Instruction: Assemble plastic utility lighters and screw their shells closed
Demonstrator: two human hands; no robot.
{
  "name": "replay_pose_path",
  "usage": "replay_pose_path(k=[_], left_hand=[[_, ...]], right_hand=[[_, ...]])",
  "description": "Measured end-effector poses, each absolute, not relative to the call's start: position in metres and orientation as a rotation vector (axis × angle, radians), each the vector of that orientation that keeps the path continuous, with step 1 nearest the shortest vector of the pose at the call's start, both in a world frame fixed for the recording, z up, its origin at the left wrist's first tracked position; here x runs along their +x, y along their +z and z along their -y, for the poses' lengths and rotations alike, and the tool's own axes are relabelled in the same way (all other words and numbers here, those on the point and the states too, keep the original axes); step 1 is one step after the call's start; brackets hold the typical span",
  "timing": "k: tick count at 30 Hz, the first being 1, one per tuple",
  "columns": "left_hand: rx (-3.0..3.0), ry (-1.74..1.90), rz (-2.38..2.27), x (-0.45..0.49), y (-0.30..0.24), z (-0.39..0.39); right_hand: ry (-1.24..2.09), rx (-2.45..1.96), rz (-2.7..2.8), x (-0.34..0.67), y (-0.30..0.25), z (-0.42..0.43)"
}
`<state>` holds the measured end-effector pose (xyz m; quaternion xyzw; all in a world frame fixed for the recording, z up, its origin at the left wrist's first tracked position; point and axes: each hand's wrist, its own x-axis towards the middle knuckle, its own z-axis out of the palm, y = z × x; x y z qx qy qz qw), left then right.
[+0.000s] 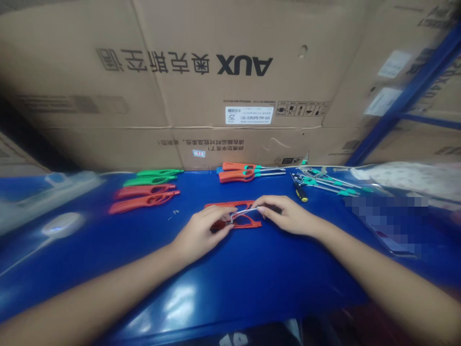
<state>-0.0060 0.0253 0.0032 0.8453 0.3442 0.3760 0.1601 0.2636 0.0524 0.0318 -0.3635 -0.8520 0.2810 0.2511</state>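
Observation:
An orange-red plastic handle shell [240, 214] lies flat on the blue table [230, 278] in the middle. My left hand [201, 233] rests on its left end with fingers pinched together on a thin white wire [242, 212]. My right hand [284, 214] pinches the wire's other end over the shell's right side. The wire runs between both hands across the shell.
Two green and two red handle shells [147, 192] lie at the back left. Assembled orange tools [243, 172] and metal rods with green parts [326, 184] lie at the back. A screwdriver [299, 191], small loose parts [173, 215] and cardboard boxes [216, 72] are behind.

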Motion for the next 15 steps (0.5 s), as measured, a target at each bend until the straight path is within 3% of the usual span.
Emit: replay_pose_path(k=[15], left_hand=[[2.451,1.038,-0.946,-0.0113,0.0013,-0.0243]], right_hand=[[0.997,-0.990,2.268,0.2651,0.0279,-0.0529]])
